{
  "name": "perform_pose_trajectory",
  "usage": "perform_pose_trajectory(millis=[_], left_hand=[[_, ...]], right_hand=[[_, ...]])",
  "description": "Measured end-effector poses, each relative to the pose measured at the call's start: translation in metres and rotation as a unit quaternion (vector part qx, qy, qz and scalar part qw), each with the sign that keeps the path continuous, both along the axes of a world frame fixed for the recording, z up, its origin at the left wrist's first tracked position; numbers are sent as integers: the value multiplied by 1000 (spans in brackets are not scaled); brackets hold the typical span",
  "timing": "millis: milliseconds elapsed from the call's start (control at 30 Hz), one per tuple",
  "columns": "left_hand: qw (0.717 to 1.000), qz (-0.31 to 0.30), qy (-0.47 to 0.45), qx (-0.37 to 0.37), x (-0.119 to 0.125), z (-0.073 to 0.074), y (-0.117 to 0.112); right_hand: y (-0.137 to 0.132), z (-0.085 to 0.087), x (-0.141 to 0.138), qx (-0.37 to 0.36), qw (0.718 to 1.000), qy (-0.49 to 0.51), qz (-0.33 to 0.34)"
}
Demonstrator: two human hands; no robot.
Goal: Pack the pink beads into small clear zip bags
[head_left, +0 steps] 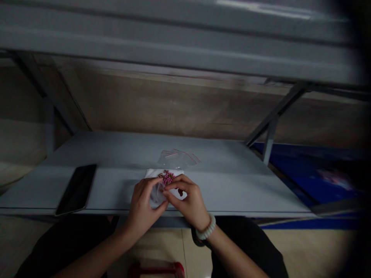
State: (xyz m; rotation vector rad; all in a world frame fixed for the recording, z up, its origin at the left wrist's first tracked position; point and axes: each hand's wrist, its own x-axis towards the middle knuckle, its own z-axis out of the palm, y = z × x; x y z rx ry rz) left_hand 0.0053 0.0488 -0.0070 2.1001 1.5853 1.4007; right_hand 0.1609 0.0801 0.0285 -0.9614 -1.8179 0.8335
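Observation:
My left hand (144, 206) and my right hand (187, 200) meet at the front edge of a grey table (232, 185). Both pinch a small clear plastic bag (156, 195) between their fingertips. Just beyond the fingers lies a little pile of pink beads (167, 177) on a white sheet (152, 173). My right wrist wears a pale bead bracelet (206, 230). Whether any bead is between my right fingertips is too small to tell.
A dark phone (77, 188) lies face up at the table's front left. Several empty clear zip bags with red strips (178, 157) lie behind the beads. A grey shelf (174, 42) hangs overhead on slanted metal struts (275, 114). A blue surface (304, 170) is at right.

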Motion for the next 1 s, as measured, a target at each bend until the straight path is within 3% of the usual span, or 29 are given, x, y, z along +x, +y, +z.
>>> perform_pose_trajectory(millis=[233,367,433,533,600,633,833,1000], left_hand=[[1000,15,3,4,-2,0,0],[994,-55,-76,-61,-10,5,8],[966,-127,-171,-147,-16,9,13],[875,-216,-303,-310,-24,11,19],[824,-237,-349,-379,-25,11,20],[813,-236,-359,-394,-25,11,19],[824,-206,-335,-409,-19,12,14],[841,-200,-328,-381,-18,12,14]], right_hand=[[-2,-7,-5,-58,997,19,57],[6,-8,0,-142,986,55,73],[11,-4,4,-186,976,82,81],[18,1,12,-205,972,91,66],[21,2,16,-201,974,85,53],[23,2,18,-201,975,86,51],[30,-6,23,-214,966,136,53],[30,-10,22,-291,929,225,31]])
